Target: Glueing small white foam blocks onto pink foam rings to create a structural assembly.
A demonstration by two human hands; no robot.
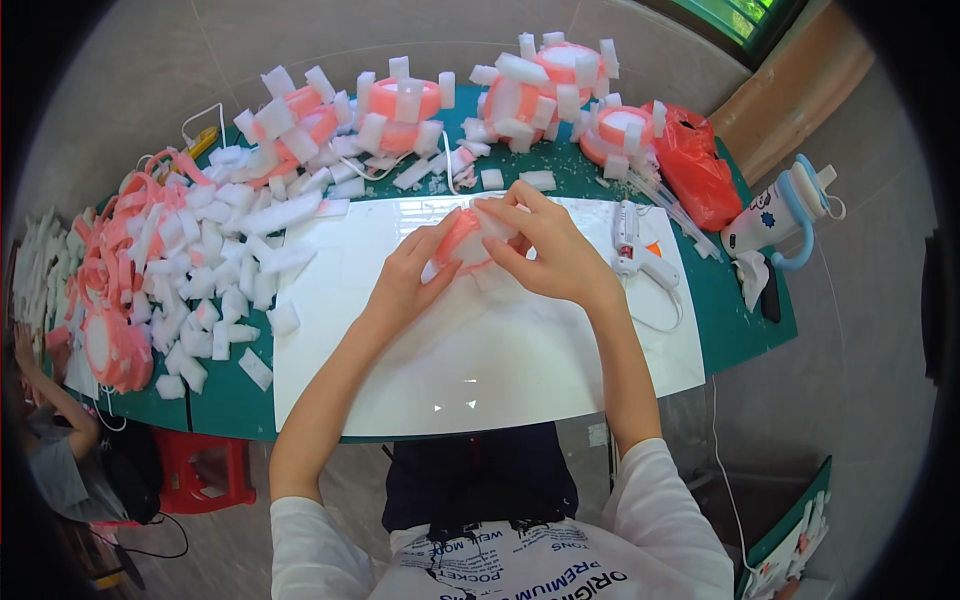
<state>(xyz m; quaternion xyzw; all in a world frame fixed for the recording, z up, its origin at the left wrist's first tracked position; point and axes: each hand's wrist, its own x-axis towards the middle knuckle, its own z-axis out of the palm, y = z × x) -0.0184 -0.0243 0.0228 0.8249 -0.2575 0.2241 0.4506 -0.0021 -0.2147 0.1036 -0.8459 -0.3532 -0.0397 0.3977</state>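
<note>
Above a glossy white board point(540, 350), a small round piece of pink and white foam point(465, 243) sits between my two hands. My left hand point(412, 268) closes its fingers and thumb on the piece's left side. From the right, my right hand point(548, 245) pinches the upper right edge, where a white foam block seems to be; the fingers partly hide it. A white hot glue gun point(655, 266) lies on the board to the right of my right hand.
White foam blocks point(210, 255) and pink foam strips point(125, 235) heap up at left. Pink rings with white blocks point(405, 100) line the far edge. At right are a red plastic bag point(695, 165), a bottle point(775, 215) and a black phone point(770, 292). Another person's arm point(60, 395) shows at far left.
</note>
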